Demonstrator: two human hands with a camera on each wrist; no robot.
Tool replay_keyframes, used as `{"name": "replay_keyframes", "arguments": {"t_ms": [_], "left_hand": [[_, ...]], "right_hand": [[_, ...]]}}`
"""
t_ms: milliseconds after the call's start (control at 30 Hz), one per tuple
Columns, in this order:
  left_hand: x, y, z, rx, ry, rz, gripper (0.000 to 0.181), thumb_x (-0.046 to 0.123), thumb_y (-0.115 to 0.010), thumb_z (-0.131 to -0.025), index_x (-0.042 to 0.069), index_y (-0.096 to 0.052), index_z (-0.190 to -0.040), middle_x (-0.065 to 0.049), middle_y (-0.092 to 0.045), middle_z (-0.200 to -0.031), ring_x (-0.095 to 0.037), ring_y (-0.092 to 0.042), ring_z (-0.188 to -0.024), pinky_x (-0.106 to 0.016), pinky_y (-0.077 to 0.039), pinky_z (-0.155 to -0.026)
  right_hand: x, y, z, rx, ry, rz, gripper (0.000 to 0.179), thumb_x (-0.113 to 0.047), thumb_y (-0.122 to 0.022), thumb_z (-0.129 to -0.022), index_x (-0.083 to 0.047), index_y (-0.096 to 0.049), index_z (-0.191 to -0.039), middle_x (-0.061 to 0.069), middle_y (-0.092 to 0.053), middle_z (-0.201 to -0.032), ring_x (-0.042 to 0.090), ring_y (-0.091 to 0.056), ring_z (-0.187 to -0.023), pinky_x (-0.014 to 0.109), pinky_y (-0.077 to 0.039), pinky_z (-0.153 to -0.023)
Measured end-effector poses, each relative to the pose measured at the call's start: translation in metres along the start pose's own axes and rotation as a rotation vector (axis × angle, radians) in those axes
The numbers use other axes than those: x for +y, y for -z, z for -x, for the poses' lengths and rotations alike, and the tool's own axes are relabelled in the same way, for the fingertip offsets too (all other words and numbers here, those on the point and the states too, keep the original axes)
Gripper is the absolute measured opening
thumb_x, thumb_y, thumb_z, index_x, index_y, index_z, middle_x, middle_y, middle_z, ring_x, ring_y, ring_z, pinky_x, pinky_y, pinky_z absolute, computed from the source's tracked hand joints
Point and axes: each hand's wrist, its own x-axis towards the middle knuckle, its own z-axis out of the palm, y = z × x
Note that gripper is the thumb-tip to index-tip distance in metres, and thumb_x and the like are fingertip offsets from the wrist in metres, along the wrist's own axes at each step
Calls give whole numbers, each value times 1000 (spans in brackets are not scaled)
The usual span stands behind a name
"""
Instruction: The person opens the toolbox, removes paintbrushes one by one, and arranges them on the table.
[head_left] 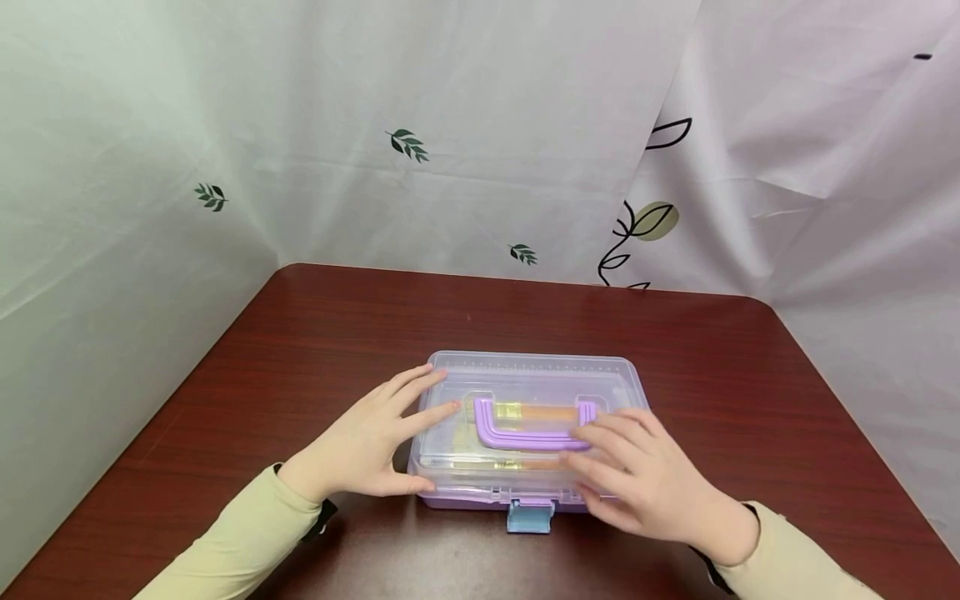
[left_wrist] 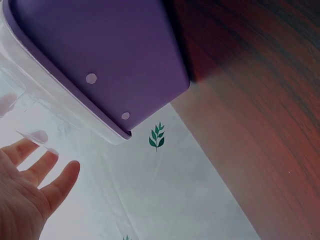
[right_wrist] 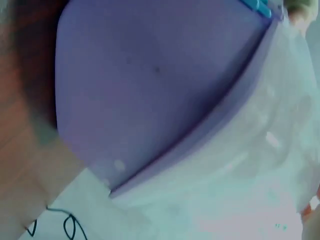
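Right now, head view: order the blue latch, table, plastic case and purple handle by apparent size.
Largest to smallest:
1. table
2. plastic case
3. purple handle
4. blue latch
No close calls.

Probably brushes in box, on table

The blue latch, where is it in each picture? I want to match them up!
Head: the blue latch is near the bottom, a bit right of the middle.
Left wrist: not in this picture.
Right wrist: the blue latch is at the top edge, toward the right, partly cut off.
Shared landmark: the purple base, in all three views.
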Motion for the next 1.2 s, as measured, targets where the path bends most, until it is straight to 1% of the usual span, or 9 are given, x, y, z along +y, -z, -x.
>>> {"name": "replay_keyframes", "arguments": {"t_ms": [67, 233, 333, 433, 667, 833, 900, 1033, 1200], "left_hand": [[0, 0, 0, 1, -1, 2, 81, 64, -68, -71, 19, -51, -136, -18, -40, -143, -38, -35, -134, -51, -39, -102], [0, -1, -1, 0, -7, 3, 82, 64, -68, -71, 19, -50, -137, -18, -38, -144, -38, -34, -134, -51, -40, -101], [0, -1, -2, -1, -9, 6, 83, 64, -69, -71, 19, -49, -138, -18, -38, -144, -38, -34, -134, -51, -40, -101], [0, -1, -2, -5, -6, 7, 83, 63, -69, -71, 19, -49, -138, -18, -38, -144, -38, -33, -134, -51, -39, -101], [0, -2, 0, -7, 6, 5, 83, 63, -69, -71, 19, -48, -139, -17, -37, -146, -39, -31, -135, -53, -36, -103], [1, -2, 0, -11, 20, 0, 83, 63, -69, -72, 20, -47, -139, -17, -36, -147, -41, -31, -135, -55, -31, -105], [2, -2, 1, -12, 25, 8, 83, 62, -70, -72, 20, -47, -140, -17, -36, -147, -41, -33, -134, -54, -32, -105], [3, -2, 2, -15, 39, 32, 84, 58, -72, -72, 19, -45, -141, -18, -34, -148, -39, -39, -131, -51, -35, -103], [5, -2, 3, -20, 55, 46, 85, 56, -74, -71, 19, -44, -141, -17, -33, -149, -37, -42, -130, -49, -39, -102]], "right_hand": [[4, 3, 3, -13, -107, -25, 34, -38, -51, -93, -10, -69, -100, 17, -63, -103, 32, -56, -91, 47, -35, -80], [14, 13, 16, -135, -365, -89, 63, -64, -52, -85, -11, -62, -118, 25, -49, -124, 38, -41, -111, 55, -24, -86], [18, 19, 26, -198, -480, -133, 73, -70, -54, -80, -10, -58, -123, 27, -42, -132, 37, -36, -119, 56, -21, -88], [20, 22, 35, -246, -556, -166, 80, -72, -54, -78, -9, -55, -126, 27, -38, -136, 37, -35, -120, 55, -21, -89], [20, 19, 50, -267, -603, -196, 85, -74, -55, -76, -8, -52, -130, 27, -36, -137, 32, -36, -124, 50, -22, -86], [18, 18, 59, -280, -643, -200, 88, -70, -68, -68, -10, -53, -130, 26, -35, -139, 35, -49, -113, 44, -22, -85], [17, 18, 62, -286, -657, -204, 88, -65, -75, -65, -10, -54, -129, 26, -35, -140, 34, -52, -107, 43, -22, -85], [15, 18, 68, -299, -686, -213, 89, -57, -83, -59, -12, -53, -130, 24, -32, -143, 26, -52, -108, 44, -22, -86], [14, 17, 71, -301, -695, -217, 90, -53, -85, -58, -12, -52, -131, 24, -30, -145, 22, -51, -108, 45, -23, -87]]}}
